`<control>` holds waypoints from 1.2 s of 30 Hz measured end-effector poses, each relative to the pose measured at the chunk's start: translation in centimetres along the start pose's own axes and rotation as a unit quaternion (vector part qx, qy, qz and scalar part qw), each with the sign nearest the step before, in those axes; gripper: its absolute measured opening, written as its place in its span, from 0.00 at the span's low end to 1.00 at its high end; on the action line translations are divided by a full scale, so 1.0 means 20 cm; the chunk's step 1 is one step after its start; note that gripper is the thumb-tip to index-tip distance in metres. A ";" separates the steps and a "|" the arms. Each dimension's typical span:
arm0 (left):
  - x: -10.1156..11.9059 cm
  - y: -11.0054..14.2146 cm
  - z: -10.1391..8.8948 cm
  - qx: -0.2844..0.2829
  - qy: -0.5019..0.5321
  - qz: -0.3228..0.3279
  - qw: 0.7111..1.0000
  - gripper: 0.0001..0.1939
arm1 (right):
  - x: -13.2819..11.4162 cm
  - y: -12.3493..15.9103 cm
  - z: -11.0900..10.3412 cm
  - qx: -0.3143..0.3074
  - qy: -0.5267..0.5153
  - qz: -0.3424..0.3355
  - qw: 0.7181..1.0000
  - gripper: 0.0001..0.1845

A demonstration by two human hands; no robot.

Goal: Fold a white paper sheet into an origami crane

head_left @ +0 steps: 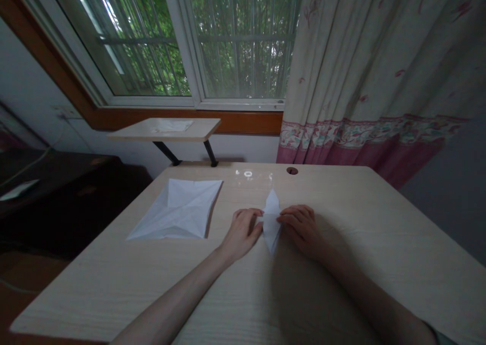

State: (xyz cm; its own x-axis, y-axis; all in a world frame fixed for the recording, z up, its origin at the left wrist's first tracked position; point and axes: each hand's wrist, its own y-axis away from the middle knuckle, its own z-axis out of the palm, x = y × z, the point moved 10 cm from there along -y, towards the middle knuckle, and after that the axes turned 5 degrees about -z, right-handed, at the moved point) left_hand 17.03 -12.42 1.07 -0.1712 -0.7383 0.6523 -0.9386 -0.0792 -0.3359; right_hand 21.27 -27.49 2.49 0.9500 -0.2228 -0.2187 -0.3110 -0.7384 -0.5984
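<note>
A narrow, pointed piece of folded white paper (271, 221) lies on the desk in front of me, one tip facing the window and the other facing me. My left hand (245, 231) has its thumb and curled fingers at the left edge of the folded paper, with a small flap between them. On the opposite edge, my right hand (299, 228) is closed with its fingertips on the paper; its thumb is mostly hidden. A larger creased sheet of white paper (180, 208) rests to the left, apart from both hands.
The pale wooden desk (212, 294) has a round cable hole (292, 170) near its back edge. A small raised shelf (201, 127) at the back left bears a crumpled white item (172, 125). Behind stand a window and a patterned curtain (360, 71).
</note>
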 end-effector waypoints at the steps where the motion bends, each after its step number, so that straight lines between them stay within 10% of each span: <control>1: 0.00 0.00 0.01 -0.004 -0.011 0.004 1.000 0.11 | 0.00 0.00 0.00 -0.007 0.003 0.003 1.000 0.15; 36: 0.05 0.04 0.17 -0.108 -0.161 0.102 0.976 0.20 | 0.07 0.03 0.15 -0.045 0.022 0.023 0.998 0.16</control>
State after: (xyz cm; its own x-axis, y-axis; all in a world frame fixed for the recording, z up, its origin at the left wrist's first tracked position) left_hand 17.06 -15.55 -0.79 -0.2906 -0.8992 0.3270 -0.9419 0.2087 -0.2632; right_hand 22.24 -26.39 -0.53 0.9359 -0.2842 -0.2080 -0.3518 -0.7805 -0.5168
